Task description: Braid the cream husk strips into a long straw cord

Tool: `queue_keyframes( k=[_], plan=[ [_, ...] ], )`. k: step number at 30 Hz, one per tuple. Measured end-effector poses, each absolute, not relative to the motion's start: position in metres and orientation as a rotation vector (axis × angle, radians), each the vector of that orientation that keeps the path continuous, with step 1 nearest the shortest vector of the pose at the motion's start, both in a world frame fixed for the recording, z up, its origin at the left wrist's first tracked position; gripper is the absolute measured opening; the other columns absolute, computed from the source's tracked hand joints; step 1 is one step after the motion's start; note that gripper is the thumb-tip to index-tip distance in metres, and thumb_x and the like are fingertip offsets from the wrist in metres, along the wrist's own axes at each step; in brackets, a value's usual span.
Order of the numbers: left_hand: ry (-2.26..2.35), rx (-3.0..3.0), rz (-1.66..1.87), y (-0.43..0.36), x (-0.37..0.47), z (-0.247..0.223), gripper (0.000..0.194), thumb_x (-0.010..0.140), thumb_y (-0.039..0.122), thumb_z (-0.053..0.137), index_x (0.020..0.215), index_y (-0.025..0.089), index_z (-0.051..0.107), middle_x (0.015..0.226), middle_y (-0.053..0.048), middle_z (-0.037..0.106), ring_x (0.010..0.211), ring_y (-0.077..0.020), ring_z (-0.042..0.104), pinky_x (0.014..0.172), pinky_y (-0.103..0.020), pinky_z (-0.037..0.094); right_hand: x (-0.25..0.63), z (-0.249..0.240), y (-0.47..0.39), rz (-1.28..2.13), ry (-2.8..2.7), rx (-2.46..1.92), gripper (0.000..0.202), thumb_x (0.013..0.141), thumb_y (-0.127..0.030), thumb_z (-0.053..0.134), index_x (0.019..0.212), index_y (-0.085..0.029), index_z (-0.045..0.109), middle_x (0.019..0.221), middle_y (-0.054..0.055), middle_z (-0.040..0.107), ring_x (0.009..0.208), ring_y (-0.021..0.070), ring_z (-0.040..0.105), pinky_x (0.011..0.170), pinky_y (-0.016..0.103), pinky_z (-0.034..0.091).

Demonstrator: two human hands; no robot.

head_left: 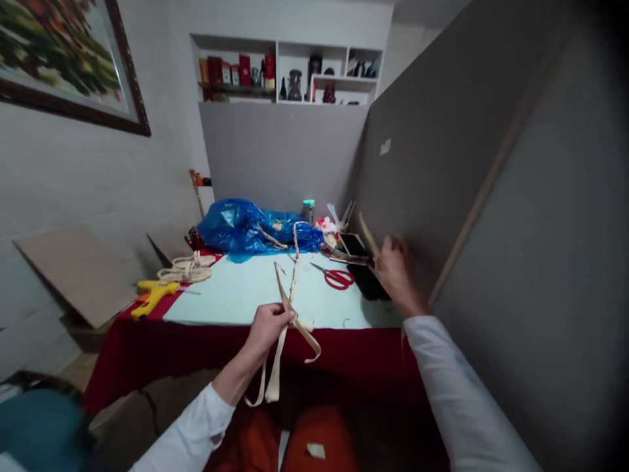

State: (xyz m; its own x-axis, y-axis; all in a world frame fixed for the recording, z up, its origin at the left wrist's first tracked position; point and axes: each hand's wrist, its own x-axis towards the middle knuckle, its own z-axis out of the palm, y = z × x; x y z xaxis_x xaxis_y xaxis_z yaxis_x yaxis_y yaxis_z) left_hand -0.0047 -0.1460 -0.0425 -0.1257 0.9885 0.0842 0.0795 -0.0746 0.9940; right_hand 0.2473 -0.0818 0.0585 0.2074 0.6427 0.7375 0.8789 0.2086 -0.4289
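Note:
My left hand [265,329] pinches a thin braid [295,265] of pale, flat plant strips near the table's front edge. From that grip the braid runs away across the table toward the blue bag, while loose strips [276,377] hang down and curl below the fingers. Out to the right, my right hand [394,270] is raised near the grey partition, its fingers closed around a pale strip [367,235] that points up and left. That hand is slightly blurred. Red-handled scissors [339,278] lie between the two hands, beside a black phone-like slab [367,282].
A blue plastic bag [240,226] lies across the table's back. At the left are woven sandals [185,269] and a yellow glue gun [154,295]. A grey partition [442,151] borders the right side. A pale scrap [316,450] rests on my lap.

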Motion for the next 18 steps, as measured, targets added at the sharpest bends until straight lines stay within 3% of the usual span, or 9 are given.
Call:
queue_keyframes(
  k=[2, 5, 11, 18],
  plan=[
    [1.307, 1.253, 1.31, -0.146, -0.004, -0.043, 0.017, 0.062, 0.026, 0.068, 0.067, 0.01, 0.071, 0.065, -0.007, 0.071, 0.065, -0.0188, 0.064, 0.068, -0.028, 0.047, 0.219, 0.032, -0.077, -0.292, -1.701, -1.414, 0.042, 0.079, -0.018, 0.054, 0.12, -0.007, 0.052, 0.123, 0.024, 0.055, 0.115, 0.0328, 0.048, 0.094, 0.044, 0.036],
    [1.284, 1.315, 1.312, -0.145, -0.002, -0.045, 0.017, 0.063, 0.025, 0.066, 0.071, 0.01, 0.073, 0.067, -0.006, 0.071, 0.067, -0.0184, 0.063, 0.068, -0.027, 0.047, 0.165, 0.004, -0.097, 0.2, -2.098, -1.082, 0.042, 0.087, -0.03, 0.051, 0.125, -0.013, 0.051, 0.115, 0.016, 0.064, 0.106, 0.0256, 0.059, 0.089, 0.036, 0.043],
    [1.244, 1.324, 1.365, -0.145, 0.001, -0.044, 0.008, 0.06, 0.017, 0.063, 0.06, 0.011, 0.068, 0.056, -0.001, 0.064, 0.057, -0.0147, 0.055, 0.057, -0.025, 0.042, 0.11, 0.004, -0.125, 0.582, -1.964, -0.829, 0.026, 0.092, -0.026, 0.041, 0.108, -0.017, 0.06, 0.092, 0.007, 0.069, 0.082, 0.017, 0.065, 0.076, 0.026, 0.046],
    [1.157, 1.134, 1.445, -0.148, 0.004, -0.038, 0.012, 0.061, 0.008, 0.059, 0.05, 0.011, 0.057, 0.05, 0.001, 0.054, 0.053, -0.0103, 0.047, 0.053, -0.023, 0.038, 0.114, 0.011, -0.149, 0.786, -2.037, -0.617, 0.024, 0.093, -0.028, 0.04, 0.101, -0.019, 0.061, 0.099, 0.004, 0.065, 0.091, 0.0142, 0.06, 0.084, 0.024, 0.042]
  ],
)
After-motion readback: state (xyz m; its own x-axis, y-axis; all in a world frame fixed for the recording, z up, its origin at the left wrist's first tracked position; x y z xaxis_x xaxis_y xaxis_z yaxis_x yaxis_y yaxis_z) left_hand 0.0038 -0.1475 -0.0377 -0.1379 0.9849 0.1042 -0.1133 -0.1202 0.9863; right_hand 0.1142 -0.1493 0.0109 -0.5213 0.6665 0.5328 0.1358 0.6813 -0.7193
